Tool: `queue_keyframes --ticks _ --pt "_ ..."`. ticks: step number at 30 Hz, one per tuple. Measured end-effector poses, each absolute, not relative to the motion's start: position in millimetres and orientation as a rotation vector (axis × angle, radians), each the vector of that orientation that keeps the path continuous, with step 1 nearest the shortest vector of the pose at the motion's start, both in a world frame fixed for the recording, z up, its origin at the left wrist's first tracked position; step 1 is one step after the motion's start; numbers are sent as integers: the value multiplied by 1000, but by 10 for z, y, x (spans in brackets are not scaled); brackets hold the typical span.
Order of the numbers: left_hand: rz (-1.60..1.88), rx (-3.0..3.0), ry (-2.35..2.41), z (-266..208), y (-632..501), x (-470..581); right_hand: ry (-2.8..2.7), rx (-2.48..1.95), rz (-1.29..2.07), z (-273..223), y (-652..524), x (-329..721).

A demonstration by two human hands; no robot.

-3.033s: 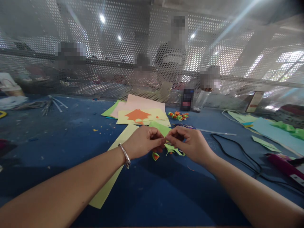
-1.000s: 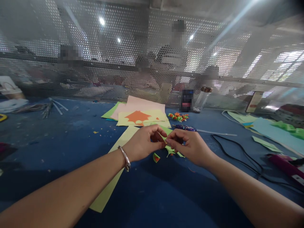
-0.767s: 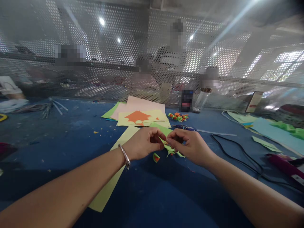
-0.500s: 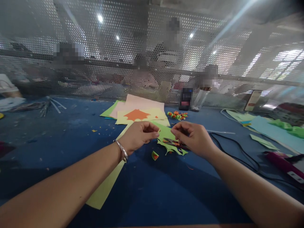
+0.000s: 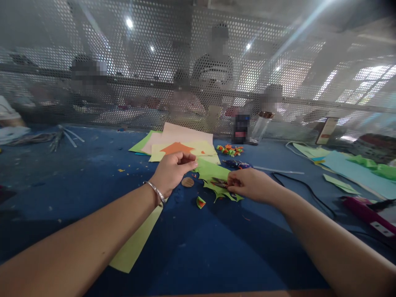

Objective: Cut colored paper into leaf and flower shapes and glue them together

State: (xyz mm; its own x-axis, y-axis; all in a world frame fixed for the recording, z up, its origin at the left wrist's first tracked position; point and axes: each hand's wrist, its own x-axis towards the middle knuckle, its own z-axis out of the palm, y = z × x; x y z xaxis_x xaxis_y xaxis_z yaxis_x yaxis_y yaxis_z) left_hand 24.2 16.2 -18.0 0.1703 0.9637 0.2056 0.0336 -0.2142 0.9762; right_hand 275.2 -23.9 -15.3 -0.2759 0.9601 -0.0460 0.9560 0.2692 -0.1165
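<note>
My left hand, a bangle at its wrist, is closed in a pinch above the yellow-green paper, and whatever sits between its fingertips is too small to make out. My right hand has its fingers closed on the handles of small thread snips, whose blades point left over a green paper sheet with a jagged cut edge. A small folded green and orange paper piece lies in front of the sheet. Between my hands a round tan disc rests on the table.
Pink paper and other coloured sheets lie behind my left hand, with an orange cut-out. Small green and orange paper pieces sit farther back. A glue gun, clear bottle and purple power strip are also here.
My left hand has moved slightly left, uncovering the tan disc. My right hand has come down and closed on the thread snips, and the glue gun behind it now shows.
</note>
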Motion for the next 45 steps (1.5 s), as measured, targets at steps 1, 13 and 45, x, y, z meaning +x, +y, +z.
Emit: queue_keyframes --ticks 1,13,45 --pt "1207 1482 1015 -178 160 242 -2464 -1862 140 -151 -243 2743" --pt "1182 1570 996 -176 113 257 -2545 -1591 43 -156 -439 2425" --pt "1095 1629 951 -197 109 229 -2643 -1313 -32 -209 -342 2582"
